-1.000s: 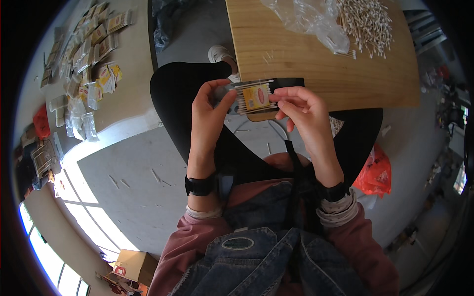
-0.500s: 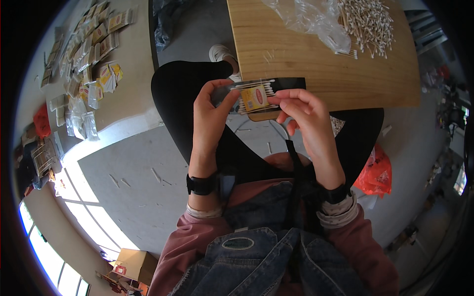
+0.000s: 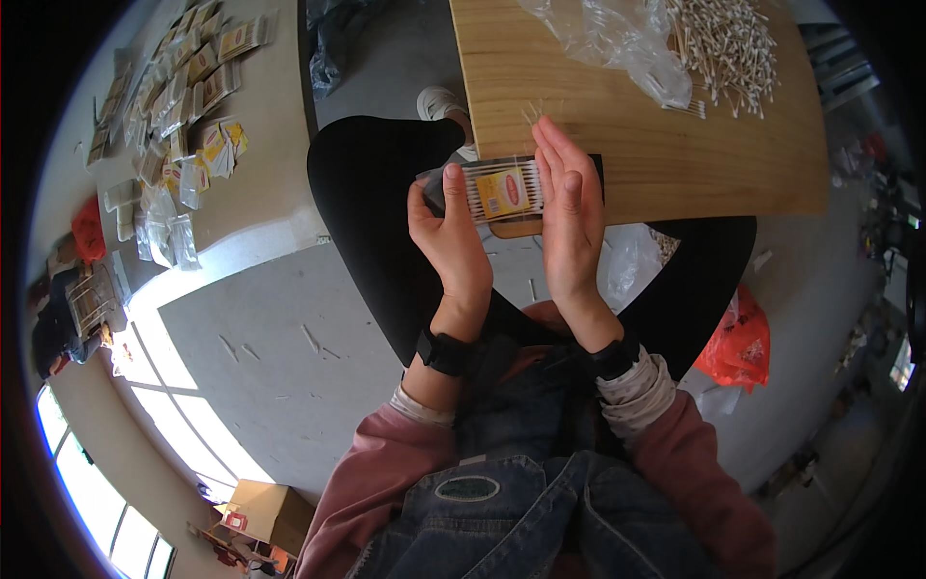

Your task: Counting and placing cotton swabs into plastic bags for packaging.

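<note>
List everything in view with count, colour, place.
swab packet: one, clear with yellow label, centre
wooden table: one, light brown, upper right
loose swabs: many, white, heaped on that table
plastic bag: one, clear, beside the heap
other packets: many, beige and yellow, upper left
cards: several, yellow and white, below those packets
small bags: several, clear, below the cards
plastic sack: one, red, right
cardboard box: one, brown, lower left
rim clutter: uncountable, mixed colours, picture's sides
left fingers: one hand, bare, gripping packet's left end
right fingers: one hand, bare, straight, at its right end
</note>
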Demonstrator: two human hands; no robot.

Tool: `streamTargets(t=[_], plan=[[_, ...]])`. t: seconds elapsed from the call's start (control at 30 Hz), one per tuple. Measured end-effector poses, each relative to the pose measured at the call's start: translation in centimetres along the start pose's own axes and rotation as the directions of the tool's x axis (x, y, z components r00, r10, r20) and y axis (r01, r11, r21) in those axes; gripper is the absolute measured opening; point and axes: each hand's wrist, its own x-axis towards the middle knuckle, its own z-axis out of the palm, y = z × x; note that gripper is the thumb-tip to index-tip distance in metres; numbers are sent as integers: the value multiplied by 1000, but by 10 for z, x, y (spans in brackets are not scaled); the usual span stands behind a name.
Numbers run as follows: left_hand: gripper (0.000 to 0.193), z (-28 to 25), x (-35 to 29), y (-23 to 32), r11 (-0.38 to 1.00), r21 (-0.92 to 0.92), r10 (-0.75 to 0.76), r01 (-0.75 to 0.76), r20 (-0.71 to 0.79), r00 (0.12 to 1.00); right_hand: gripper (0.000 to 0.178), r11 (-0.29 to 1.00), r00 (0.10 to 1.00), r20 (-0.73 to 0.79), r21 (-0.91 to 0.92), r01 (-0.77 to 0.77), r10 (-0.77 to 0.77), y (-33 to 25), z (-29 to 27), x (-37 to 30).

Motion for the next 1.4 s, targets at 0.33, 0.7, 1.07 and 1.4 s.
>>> streamTargets(t=[0.33,0.7,1.07,1.4], plan=[[27,2,-1,1,999,7,42,-42,-13,999,69,992,998,-60,123,-22,29,-1,0,-1],[55,-29,-14,17,988,84,-148,133,223,964,45,985,999,-23,-169,-35,32,-8,-38,-8],[23,-23,-20,16,991,127,-57,32,195,979,60,815,993,31,-568,110,-113,-6,-24,-9],[19,-32,-32,7,956,-207,-179,208,150,972,33,999,994,-102,-41,-34,29,-6,-19,-19]])
